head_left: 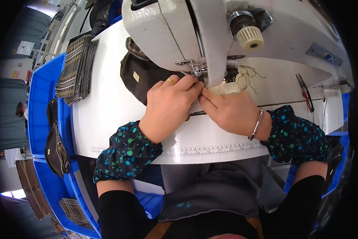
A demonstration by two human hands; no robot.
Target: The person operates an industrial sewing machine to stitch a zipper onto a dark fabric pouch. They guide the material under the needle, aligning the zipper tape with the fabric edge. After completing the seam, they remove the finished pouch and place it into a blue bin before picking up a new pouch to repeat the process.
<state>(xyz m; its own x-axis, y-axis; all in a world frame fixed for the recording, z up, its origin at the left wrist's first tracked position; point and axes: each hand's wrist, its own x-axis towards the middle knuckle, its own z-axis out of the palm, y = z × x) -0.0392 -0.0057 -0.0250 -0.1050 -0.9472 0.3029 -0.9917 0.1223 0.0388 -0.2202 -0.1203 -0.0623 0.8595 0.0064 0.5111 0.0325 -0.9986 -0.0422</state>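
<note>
A dark brown fabric pouch (142,81) with a zipper and a small pale label lies under the head of a white sewing machine (167,36). My left hand (169,104), a ring on one finger, pinches the pouch's edge close to the presser foot (199,71). From the other side my right hand (230,111), with a bracelet at the wrist, presses its fingertips against the same edge. Both sets of fingertips nearly touch. Exactly what lies between them is partly hidden by the fingers.
A stack of plaid fabric pieces (77,67) sits at the table's left edge, beside blue bins (47,91). Another dark pouch (56,149) hangs over a bin's rim. Scissors (305,91) and loose threads (248,77) lie right of the needle. A printed ruler (203,151) runs along the front edge.
</note>
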